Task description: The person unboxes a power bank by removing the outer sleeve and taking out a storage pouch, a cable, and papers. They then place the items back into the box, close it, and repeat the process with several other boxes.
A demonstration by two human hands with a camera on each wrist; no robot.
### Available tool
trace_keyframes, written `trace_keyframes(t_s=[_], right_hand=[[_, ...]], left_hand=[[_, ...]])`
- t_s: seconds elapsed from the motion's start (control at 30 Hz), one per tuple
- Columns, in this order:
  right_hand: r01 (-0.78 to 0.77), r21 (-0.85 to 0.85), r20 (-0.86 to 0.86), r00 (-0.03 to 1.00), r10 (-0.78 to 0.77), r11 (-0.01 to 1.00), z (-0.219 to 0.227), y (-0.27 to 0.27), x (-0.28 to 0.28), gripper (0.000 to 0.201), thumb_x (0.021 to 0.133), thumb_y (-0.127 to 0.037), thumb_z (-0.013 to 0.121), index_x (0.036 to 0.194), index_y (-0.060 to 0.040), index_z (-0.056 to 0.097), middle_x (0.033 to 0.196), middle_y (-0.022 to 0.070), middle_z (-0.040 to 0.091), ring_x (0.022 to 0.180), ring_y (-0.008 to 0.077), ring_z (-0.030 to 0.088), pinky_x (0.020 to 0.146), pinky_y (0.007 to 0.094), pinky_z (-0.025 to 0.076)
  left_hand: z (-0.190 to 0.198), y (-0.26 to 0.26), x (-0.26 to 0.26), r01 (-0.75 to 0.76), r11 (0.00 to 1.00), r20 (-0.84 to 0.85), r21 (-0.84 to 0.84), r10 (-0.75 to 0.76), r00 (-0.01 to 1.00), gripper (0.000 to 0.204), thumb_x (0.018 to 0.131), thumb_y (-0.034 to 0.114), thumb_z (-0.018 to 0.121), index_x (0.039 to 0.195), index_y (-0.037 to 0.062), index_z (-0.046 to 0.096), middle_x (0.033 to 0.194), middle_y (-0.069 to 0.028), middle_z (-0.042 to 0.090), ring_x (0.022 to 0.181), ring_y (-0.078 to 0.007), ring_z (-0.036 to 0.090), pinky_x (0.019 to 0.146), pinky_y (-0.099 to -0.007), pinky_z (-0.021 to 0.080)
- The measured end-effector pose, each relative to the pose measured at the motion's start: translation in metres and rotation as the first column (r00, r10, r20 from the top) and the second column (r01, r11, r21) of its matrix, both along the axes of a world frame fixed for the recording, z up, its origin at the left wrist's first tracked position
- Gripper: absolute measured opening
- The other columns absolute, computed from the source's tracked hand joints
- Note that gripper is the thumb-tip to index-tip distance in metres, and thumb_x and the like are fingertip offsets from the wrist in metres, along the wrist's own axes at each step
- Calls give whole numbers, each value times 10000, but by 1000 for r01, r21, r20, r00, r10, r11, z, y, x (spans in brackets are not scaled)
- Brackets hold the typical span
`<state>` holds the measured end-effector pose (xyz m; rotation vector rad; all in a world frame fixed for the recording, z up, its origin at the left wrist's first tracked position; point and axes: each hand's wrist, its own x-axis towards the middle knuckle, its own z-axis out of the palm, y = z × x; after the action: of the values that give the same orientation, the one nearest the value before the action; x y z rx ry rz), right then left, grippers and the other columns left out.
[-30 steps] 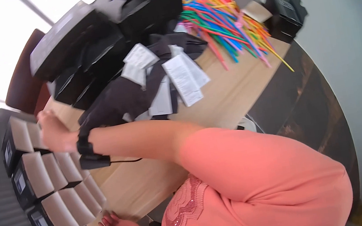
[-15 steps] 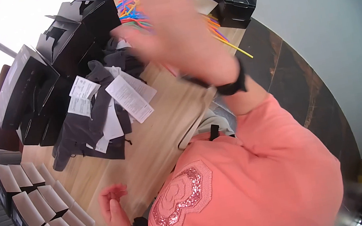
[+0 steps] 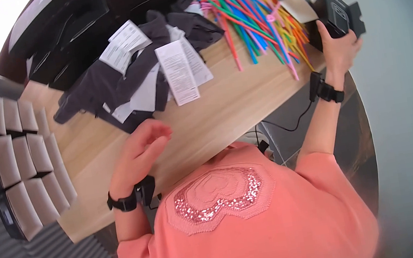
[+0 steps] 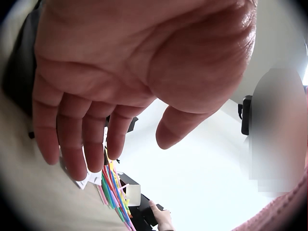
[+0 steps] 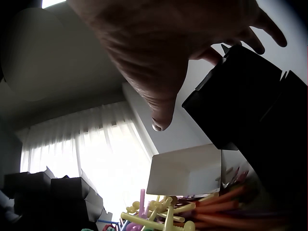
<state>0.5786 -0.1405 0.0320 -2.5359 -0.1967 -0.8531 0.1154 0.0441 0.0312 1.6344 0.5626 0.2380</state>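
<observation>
Black with its flap folded out, a box point(image 3: 335, 11) is at the right end of the pale wood-grain bench point(image 3: 226, 115), beside heaped coloured tubes point(image 3: 248, 18); the head view makes the right hand point(image 3: 339, 49) seem clasped to it, but the right wrist view shows that hand spread, thumb clear of it. Palm and loosely extended fingers of the left hand point(image 4: 139, 57) show from its own wrist, while the head view places it by dark cloth point(image 3: 96, 92). Around lie dark flooring point(image 3: 350, 124), a pale wall point(image 3: 404, 68) and, in the right wrist view, a sheer curtain point(image 5: 101, 144).

Nothing legible (print point(image 3: 179, 74) too small).
</observation>
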Motion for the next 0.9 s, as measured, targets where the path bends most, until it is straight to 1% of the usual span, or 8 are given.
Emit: trace_keyframes(t_s=[0.23, 0.37, 0.47, 0.53, 0.6, 0.7, 0.8, 0.9], right_hand=[[78, 84, 77, 993, -85, 993, -20, 8, 20, 953, 680, -666, 793, 1213, 75, 519, 1343, 335, 434, 1262, 464, 463, 1002, 532, 454], [12, 70, 215, 976, -26, 998, -28, 7, 35, 825, 704, -517, 791, 1168, 107, 514, 1228, 308, 507, 1204, 444, 453, 983, 516, 452], [-86, 260, 262, 965, 16, 962, -13, -5, 31, 822, 701, -518, 808, 1151, 105, 515, 1184, 281, 523, 1209, 416, 431, 994, 505, 441], [-87, 217, 351, 936, 6, 972, 6, -29, 36, 820, 687, -490, 845, 1143, 107, 516, 1134, 258, 555, 1139, 354, 510, 957, 441, 470], [-433, 613, 333, 900, 280, 661, 41, -46, -3, 584, 793, -254, 843, 1163, 80, 539, 1042, 136, 612, 928, 196, 611, 859, 326, 503], [-642, 726, 410, 691, 595, 246, 74, -81, -42, 473, 912, -141, 684, 1287, 74, 491, 1247, 194, 584, 1100, 261, 618, 944, 350, 521], [-788, 615, 411, 303, 860, -16, 72, -41, -120, 742, 803, -461, 718, 1294, 56, 513, 1324, 258, 544, 1210, 367, 566, 1062, 467, 437], [-795, 564, 104, -198, 975, -222, 55, 19, -178, 841, 617, -516, 814, 1238, -9, 562, 1374, 223, 513, 1262, 345, 514, 1041, 449, 418]], left_hand=[[-9, -9, -8, -45, 990, 47, -130, 51, 998, 273, 1001, 210, 551, 1187, 13, 588, 1108, -50, 627, 1043, -147, 583, 917, -303, 449], [-19, -8, -23, -77, 986, 35, -151, 84, 996, 309, 1003, 233, 559, 1219, 12, 579, 1112, -58, 644, 1032, -154, 608, 909, -307, 465], [-21, -10, -30, -101, 976, 42, -190, 111, 993, 344, 1001, 263, 567, 1236, 13, 574, 1125, -70, 655, 1031, -164, 623, 904, -312, 474], [-21, -8, -36, -130, 971, 29, -201, 138, 990, 361, 1000, 280, 570, 1243, 13, 572, 1132, -78, 660, 1031, -171, 629, 903, -314, 478], [-22, -9, -49, -142, 971, 58, -191, 156, 986, 415, 1000, 335, 567, 1246, 1, 566, 1148, -104, 662, 1027, -192, 634, 896, -324, 481], [-23, -10, -72, -214, 954, 156, -209, 249, 956, 424, 1010, 346, 554, 1244, -7, 559, 1132, -95, 654, 1022, -196, 637, 883, -324, 484], [-21, -6, -94, -300, 910, 329, -288, 388, 861, 561, 1019, 483, 473, 1199, -41, 557, 1103, -140, 657, 989, -230, 634, 870, -358, 491], [-15, -5, -122, -421, 834, 416, -356, 545, 728, 579, 1029, 494, 418, 1187, -45, 557, 1121, -165, 650, 1024, -257, 632, 883, -372, 493]])
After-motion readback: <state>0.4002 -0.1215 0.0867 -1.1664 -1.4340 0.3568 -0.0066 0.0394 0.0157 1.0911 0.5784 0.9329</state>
